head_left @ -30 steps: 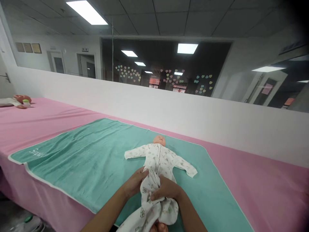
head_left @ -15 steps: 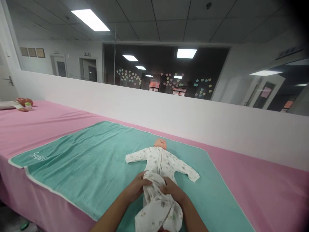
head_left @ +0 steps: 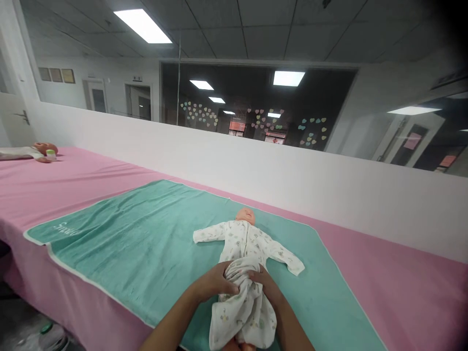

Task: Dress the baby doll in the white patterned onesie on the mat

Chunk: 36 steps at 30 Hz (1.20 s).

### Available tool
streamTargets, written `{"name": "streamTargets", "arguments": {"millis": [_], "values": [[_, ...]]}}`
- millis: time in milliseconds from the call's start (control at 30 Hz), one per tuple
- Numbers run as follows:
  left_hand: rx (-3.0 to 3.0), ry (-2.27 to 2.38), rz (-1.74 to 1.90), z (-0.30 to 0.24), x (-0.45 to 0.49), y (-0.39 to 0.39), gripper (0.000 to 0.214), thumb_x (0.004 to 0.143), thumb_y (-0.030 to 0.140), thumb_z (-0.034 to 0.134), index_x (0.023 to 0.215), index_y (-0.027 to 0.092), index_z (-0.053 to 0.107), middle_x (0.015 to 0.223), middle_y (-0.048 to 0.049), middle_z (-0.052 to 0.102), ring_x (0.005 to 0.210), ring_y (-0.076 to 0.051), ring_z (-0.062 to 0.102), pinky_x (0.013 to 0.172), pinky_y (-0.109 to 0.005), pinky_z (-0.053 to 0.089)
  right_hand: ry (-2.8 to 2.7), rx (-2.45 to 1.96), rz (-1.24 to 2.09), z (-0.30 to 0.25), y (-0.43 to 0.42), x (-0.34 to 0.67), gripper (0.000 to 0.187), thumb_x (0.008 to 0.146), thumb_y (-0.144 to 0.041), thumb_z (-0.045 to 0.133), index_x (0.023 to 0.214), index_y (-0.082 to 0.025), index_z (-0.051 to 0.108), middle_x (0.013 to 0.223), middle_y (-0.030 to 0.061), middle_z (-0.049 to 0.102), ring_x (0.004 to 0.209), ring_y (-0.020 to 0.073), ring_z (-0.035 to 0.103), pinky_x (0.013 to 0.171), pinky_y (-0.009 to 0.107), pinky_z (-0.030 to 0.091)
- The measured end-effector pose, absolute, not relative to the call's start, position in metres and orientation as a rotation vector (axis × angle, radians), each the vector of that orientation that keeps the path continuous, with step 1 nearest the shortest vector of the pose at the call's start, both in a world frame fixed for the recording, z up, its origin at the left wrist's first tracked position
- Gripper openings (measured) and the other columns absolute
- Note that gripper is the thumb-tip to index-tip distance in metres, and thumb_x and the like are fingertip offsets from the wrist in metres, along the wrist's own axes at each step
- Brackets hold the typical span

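Observation:
A baby doll (head_left: 245, 215) lies on its back on a teal towel (head_left: 146, 234), dressed in a white printed sleepsuit (head_left: 244, 243) with both sleeves spread out. My left hand (head_left: 215, 284) grips the bunched fabric at the doll's left hip. My right hand (head_left: 266, 285) grips the same fabric on the other side. Both hands have fingers curled into the cloth. The suit's leg part (head_left: 243, 317) lies loose and crumpled toward me, and the doll's feet peek out at the frame's bottom edge.
The towel covers part of a long pink table (head_left: 402, 282) backed by a low white wall (head_left: 310, 180). Another doll with a small bottle (head_left: 44, 150) lies at the far left end. Glass windows stand behind the wall.
The bunched fabric has been drawn down from the doll's waist toward the legs, and both hands sit lower and closer together on it. The camera shifted slightly right.

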<state>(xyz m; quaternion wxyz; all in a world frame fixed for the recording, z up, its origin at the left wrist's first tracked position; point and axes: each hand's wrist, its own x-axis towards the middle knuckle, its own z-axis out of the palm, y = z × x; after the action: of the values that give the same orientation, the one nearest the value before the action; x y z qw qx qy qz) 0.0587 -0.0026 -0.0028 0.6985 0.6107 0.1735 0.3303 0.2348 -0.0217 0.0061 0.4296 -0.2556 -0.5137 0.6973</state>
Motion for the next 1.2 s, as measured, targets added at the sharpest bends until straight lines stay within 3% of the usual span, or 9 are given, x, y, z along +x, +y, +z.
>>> {"name": "streamTargets", "arguments": {"millis": [300, 400, 533, 633, 767, 933, 1033, 1200], "values": [[1.088, 0.293, 0.943, -0.013, 0.058, -0.003, 0.035, 0.076, 0.03, 0.063, 0.104, 0.011, 0.061, 0.092, -0.0105, 0.064, 0.084, -0.021, 0.059, 0.073, -0.029, 0.042, -1.506, -0.773, 1.8, -0.002, -0.017, 0.236, 0.065, 0.053, -0.042, 0.077, 0.109, -0.015, 0.06, 0.093, 0.0086, 0.066, 0.091, 0.0278, 0.058, 0.079, 0.039, 0.046], [1.032, 0.28, 0.967, -0.015, 0.059, -0.003, 0.036, 0.075, 0.033, 0.063, 0.103, 0.011, 0.06, 0.09, -0.0106, 0.064, 0.081, -0.02, 0.06, 0.069, -0.027, 0.043, -1.621, -0.889, 1.791, -0.003, -0.017, 0.236, 0.065, 0.048, -0.03, 0.082, 0.108, -0.016, 0.06, 0.094, 0.0068, 0.066, 0.092, 0.0269, 0.058, 0.083, 0.04, 0.045], [1.054, 0.317, 0.928, -0.013, 0.058, -0.003, 0.038, 0.075, 0.036, 0.063, 0.103, 0.01, 0.06, 0.088, -0.0107, 0.064, 0.079, -0.019, 0.06, 0.07, -0.028, 0.044, -1.479, -0.846, 1.824, -0.005, -0.02, 0.235, 0.055, 0.056, -0.027, 0.077, 0.108, -0.017, 0.06, 0.09, 0.0067, 0.066, 0.086, 0.0245, 0.06, 0.082, 0.04, 0.045], [1.182, 0.342, 0.835, -0.009, 0.056, -0.004, 0.043, 0.068, 0.035, 0.069, 0.103, 0.011, 0.062, 0.088, -0.0087, 0.065, 0.081, -0.021, 0.059, 0.073, -0.03, 0.044, -1.313, -0.777, 1.788, -0.008, -0.02, 0.236, 0.043, 0.062, -0.028, 0.072, 0.102, -0.015, 0.063, 0.085, 0.0073, 0.067, 0.078, 0.0234, 0.062, 0.076, 0.038, 0.047], [1.351, 0.355, 0.729, -0.006, 0.056, -0.004, 0.055, 0.053, 0.021, 0.079, 0.105, 0.015, 0.063, 0.094, -0.0052, 0.066, 0.09, -0.023, 0.058, 0.081, -0.034, 0.043, -1.198, -0.776, 1.672, -0.007, -0.018, 0.236, 0.038, 0.061, -0.031, 0.07, 0.094, -0.014, 0.065, 0.078, 0.0073, 0.067, 0.072, 0.0242, 0.062, 0.069, 0.037, 0.048], [1.138, 0.398, 0.897, -0.013, 0.06, -0.002, 0.046, 0.068, 0.028, 0.07, 0.111, 0.013, 0.059, 0.098, -0.01, 0.065, 0.089, -0.023, 0.059, 0.079, -0.033, 0.044, -1.33, -0.814, 1.634, 0.004, -0.018, 0.233, 0.048, 0.066, -0.04, 0.069, 0.106, -0.016, 0.06, 0.093, 0.0079, 0.066, 0.082, 0.0232, 0.06, 0.079, 0.038, 0.046], [0.979, 0.385, 0.99, -0.016, 0.064, -0.003, 0.046, 0.074, 0.036, 0.064, 0.112, 0.012, 0.056, 0.098, -0.0122, 0.065, 0.085, -0.023, 0.061, 0.075, -0.032, 0.045, -1.609, -0.815, 1.645, 0.005, -0.019, 0.233, 0.058, 0.06, -0.043, 0.073, 0.11, -0.016, 0.058, 0.097, 0.0077, 0.064, 0.09, 0.0249, 0.057, 0.082, 0.04, 0.044], [1.012, 0.444, 0.978, -0.015, 0.065, -0.005, 0.046, 0.077, 0.04, 0.059, 0.113, 0.012, 0.055, 0.097, -0.0122, 0.064, 0.084, -0.023, 0.061, 0.075, -0.034, 0.045, -1.671, -0.935, 1.549, -0.005, -0.019, 0.234, 0.051, 0.061, -0.033, 0.074, 0.108, -0.018, 0.06, 0.095, 0.0056, 0.064, 0.093, 0.024, 0.057, 0.081, 0.038, 0.044]]}}
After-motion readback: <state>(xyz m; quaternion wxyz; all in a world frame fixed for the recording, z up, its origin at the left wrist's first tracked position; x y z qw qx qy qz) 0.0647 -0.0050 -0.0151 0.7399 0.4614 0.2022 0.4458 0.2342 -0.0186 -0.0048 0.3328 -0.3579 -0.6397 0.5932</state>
